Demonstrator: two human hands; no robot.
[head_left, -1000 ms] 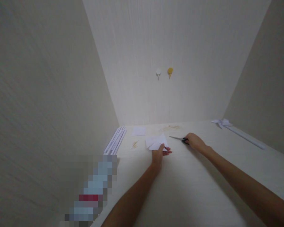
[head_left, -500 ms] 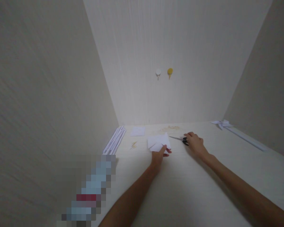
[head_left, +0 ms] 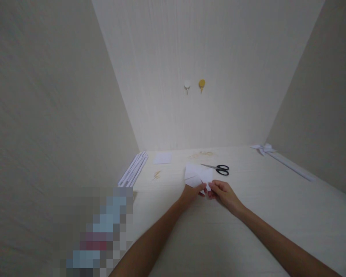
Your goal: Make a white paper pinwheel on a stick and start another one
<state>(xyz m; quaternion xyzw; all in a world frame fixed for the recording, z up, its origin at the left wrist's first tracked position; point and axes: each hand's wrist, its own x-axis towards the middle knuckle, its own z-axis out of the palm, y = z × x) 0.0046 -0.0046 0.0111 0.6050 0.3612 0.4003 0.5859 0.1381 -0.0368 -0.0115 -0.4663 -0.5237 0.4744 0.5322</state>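
A white sheet of paper (head_left: 198, 174) with slits cut in it is held above the table between my two hands. My left hand (head_left: 192, 192) pinches its lower edge, thumb on top. At the lower right corner my right hand (head_left: 221, 191) grips the paper between thumb and fingers. Just beyond my right hand, black-handled scissors (head_left: 221, 169) lie on the table with their blades pointing left, partly behind the paper's edge.
Rolled white paper sticks (head_left: 134, 169) lie along the left wall. A flat white paper square (head_left: 162, 158), small toothpick-like sticks (head_left: 157, 175) and a tan scattered pile (head_left: 203, 154) are at the back. A paper pinwheel on a stick (head_left: 290, 166) rests at right.
My right hand has left the scissors on the table and come left and nearer to grip the paper's corner. The paper has turned slightly in my left hand.
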